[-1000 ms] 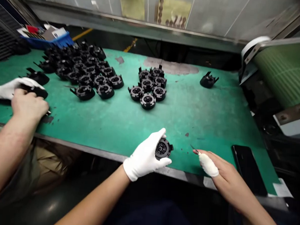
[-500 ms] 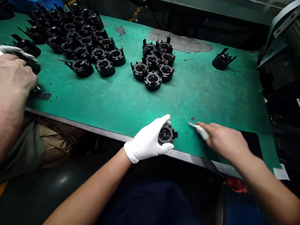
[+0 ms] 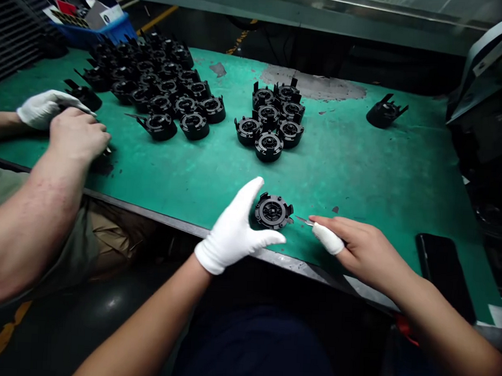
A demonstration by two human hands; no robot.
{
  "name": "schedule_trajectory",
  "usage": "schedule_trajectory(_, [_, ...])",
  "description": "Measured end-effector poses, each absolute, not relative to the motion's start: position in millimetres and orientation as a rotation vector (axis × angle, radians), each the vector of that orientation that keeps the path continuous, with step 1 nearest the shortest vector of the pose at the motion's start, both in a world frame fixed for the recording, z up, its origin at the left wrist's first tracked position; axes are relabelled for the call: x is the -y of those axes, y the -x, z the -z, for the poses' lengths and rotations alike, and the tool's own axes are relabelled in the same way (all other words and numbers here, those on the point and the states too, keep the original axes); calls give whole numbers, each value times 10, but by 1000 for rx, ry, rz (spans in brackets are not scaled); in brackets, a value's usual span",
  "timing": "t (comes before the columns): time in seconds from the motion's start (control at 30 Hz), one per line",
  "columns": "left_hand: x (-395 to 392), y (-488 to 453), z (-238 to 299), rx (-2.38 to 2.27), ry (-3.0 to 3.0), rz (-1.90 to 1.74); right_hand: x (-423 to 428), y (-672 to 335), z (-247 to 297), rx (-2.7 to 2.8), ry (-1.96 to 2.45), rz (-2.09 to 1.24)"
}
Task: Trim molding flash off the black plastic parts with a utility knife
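My left hand (image 3: 232,234), in a white glove, grips a round black plastic part (image 3: 274,211) between thumb and fingers, just above the green table (image 3: 352,164) near its front edge. My bare right hand (image 3: 362,251), with a white wrap on its forefinger, pinches a thin small blade (image 3: 303,219). The blade's tip points at the right side of the part and is almost touching it.
A cluster of several like parts (image 3: 270,122) sits mid-table, a bigger batch (image 3: 164,90) at the back left, and a lone part (image 3: 385,112) at the back right. A co-worker's hands (image 3: 70,127) work at the left. A dark phone (image 3: 444,274) lies at the right, a blue bin (image 3: 87,28) far left.
My left hand has loosened and turned the part more face-up over the table. My right hand has brought the blade's tip in close to the part. The view has shifted.
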State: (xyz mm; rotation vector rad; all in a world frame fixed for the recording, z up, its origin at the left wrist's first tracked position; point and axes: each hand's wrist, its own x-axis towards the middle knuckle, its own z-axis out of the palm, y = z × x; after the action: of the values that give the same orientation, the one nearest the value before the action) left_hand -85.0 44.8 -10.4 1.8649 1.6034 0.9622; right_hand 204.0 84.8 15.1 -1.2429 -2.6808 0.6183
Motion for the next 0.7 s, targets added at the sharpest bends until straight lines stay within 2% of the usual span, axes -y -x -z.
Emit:
schedule_trajectory(0.13, [-484,553,368,-1663,-1827,-1051,-1027,-1817,-195,2830,1278,-412])
schedule_trajectory(0.3, [-510,539,398,-1676,-1814,-1047,-1234,-1774,-272,2981,1257,-220])
schedule_trajectory(0.37, [-492,566,372,-1662,-1803,-1028,-1372,-1886,-275,2982,1432,-107])
schedule_trajectory(0.43, [-507,617,328,-1606,-1800,-960,-1518,-2065,-265,2868,1792,10])
schedule_trajectory(0.47, [-535,663,292,-1539,-1816,-893,-1573,-2159,-256,2796,1947,7])
schedule_trajectory(0.53, [-629,809,192,-1318,-1889,-699,-1607,-2313,-233,2701,1978,-52])
schedule_trajectory(0.63, [-786,1134,14,-1030,-1984,-472,-1450,-2381,-178,2652,1724,-316])
schedule_trajectory(0.7, [-824,1330,-64,-1096,-1956,-529,-1277,-2335,-141,2629,1593,-468])
